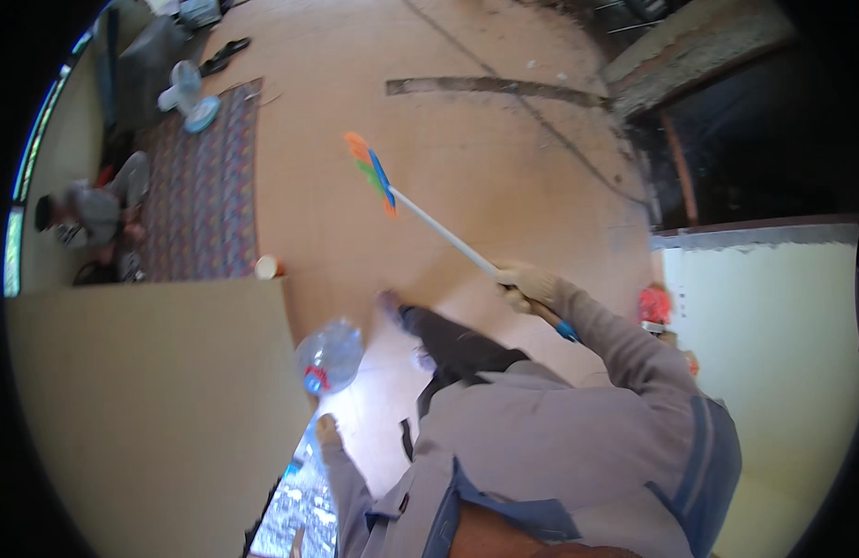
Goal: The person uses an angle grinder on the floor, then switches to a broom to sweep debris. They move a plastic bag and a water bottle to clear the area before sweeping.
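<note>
My right hand (530, 286), in a pale glove, is wrapped round the handle of a broom near its blue-tipped end. The broom (445, 232) has a white stick that reaches forward and left. Its head has a blue block with orange and green bristles and is over the tan floor. My left hand (328, 431), also pale, is low at the left, beside the edge of a partition. A large clear plastic bottle (332, 355) with a red and blue neck is just beyond that hand, apart from it. The fingers of my left hand are too small and blurred to read.
A tan partition (150, 400) fills the lower left, with an orange-and-white cup (267, 267) at its corner. Beyond it a person (94, 214) sits by a patterned mat (201, 186), and a fan (189, 97) stands on it. A pale wall (764, 325) and red package (654, 304) are at right.
</note>
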`<state>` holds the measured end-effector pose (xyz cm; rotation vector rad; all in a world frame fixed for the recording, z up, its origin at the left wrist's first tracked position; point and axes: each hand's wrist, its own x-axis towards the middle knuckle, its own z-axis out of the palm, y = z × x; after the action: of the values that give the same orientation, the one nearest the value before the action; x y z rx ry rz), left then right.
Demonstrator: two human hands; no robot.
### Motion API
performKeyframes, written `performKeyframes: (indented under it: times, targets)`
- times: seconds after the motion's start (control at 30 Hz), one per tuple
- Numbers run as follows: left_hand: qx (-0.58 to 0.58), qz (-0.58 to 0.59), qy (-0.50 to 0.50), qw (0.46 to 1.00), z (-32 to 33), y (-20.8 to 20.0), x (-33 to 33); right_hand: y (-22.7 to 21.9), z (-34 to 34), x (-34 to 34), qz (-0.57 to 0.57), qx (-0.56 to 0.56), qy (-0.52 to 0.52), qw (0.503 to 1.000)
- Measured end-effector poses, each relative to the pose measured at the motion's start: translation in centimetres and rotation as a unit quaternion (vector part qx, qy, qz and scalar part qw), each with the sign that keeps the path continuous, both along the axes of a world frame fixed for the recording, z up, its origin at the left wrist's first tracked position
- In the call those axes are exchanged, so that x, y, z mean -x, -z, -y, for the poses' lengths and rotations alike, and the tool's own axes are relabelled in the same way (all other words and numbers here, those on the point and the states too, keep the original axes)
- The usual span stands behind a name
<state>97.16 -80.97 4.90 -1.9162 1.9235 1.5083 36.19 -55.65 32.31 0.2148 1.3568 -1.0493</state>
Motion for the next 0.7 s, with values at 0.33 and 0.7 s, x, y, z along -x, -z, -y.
performKeyframes:
  times: [0.33, 0.7]
  targets:
    - [-0.214, 0.100, 0.025, 0.971, -20.9, -7.6, -2.1, 12.8, -5.1, -1.2, 0.320, -0.056, 0.087, 0.942]
    - [-0.172, 0.026, -0.147, 0.974, -17.3, -17.7, 21.0, 14.4, -4.2, 32.7, -0.237, -0.075, -0.075, 0.966]
